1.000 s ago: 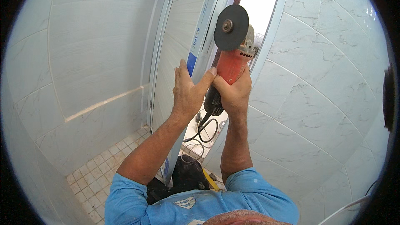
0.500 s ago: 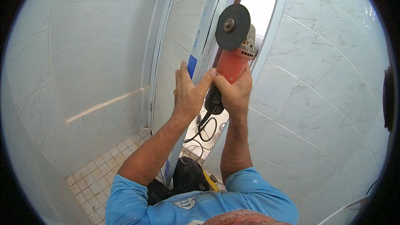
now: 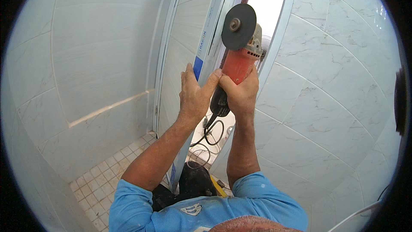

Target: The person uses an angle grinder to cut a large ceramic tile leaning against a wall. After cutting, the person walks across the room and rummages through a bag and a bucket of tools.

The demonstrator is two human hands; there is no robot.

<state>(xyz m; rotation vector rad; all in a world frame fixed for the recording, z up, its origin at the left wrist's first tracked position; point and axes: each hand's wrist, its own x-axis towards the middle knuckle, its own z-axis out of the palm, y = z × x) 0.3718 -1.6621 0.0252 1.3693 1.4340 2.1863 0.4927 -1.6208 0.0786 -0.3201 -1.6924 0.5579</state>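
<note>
An angle grinder [image 3: 238, 65] with a red body, grey metal head and black rear grip is held upright by my right hand [image 3: 243, 92], whose fingers wrap round the body. Its dark cutting disc [image 3: 245, 28] faces me at the top, close beside the door edge and apparently apart from it. My left hand [image 3: 195, 94] grips the edge of the pale door [image 3: 210, 62], fingers on its left face and thumb across the edge. That thumb reaches near the grinder's body. A thin dark slot [image 3: 218, 28] runs along the door edge left of the disc.
The grinder's black cord [image 3: 207, 134] hangs in loops through the doorway. Marbled tile walls stand left and right [image 3: 317, 99], with the door frame [image 3: 281, 28] close to the grinder's right. Small square floor tiles [image 3: 103, 172] lie below. A yellow object [image 3: 218, 187] sits by my legs.
The grinder has shifted very slightly to the left with my right hand. My left hand keeps its place on the door.
</note>
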